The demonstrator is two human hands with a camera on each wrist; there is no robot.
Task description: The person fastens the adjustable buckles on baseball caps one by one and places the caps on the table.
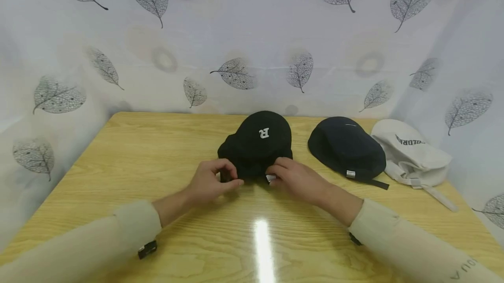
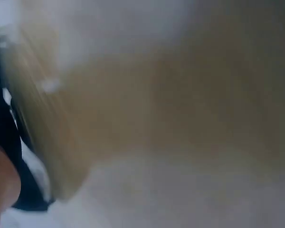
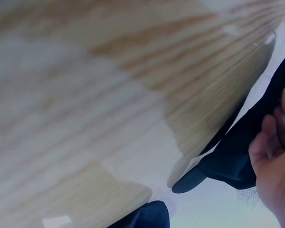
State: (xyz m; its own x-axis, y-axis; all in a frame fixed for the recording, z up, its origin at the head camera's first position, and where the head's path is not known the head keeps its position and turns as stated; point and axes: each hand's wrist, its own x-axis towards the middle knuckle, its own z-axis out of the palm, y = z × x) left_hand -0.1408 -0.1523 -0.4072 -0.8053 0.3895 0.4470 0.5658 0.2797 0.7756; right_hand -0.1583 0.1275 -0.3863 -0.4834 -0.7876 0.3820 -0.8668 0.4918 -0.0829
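A black cap with a white letter R lies on the wooden table in front of me, its strap side toward me. My left hand is at the cap's near left edge, thumb and forefinger curled around a dark bit of it. With bent fingers my right hand pinches the near right edge, beside a small silver buckle. In the right wrist view the right fingers lie against the black cloth. Only a sliver of the left hand shows in the blurred left wrist view.
To the right sits a dark navy cap with a metal buckle and loose strap. Past it, a white cap with dark lettering rests near the table's right edge. A leaf-patterned curtain hangs behind the wooden table.
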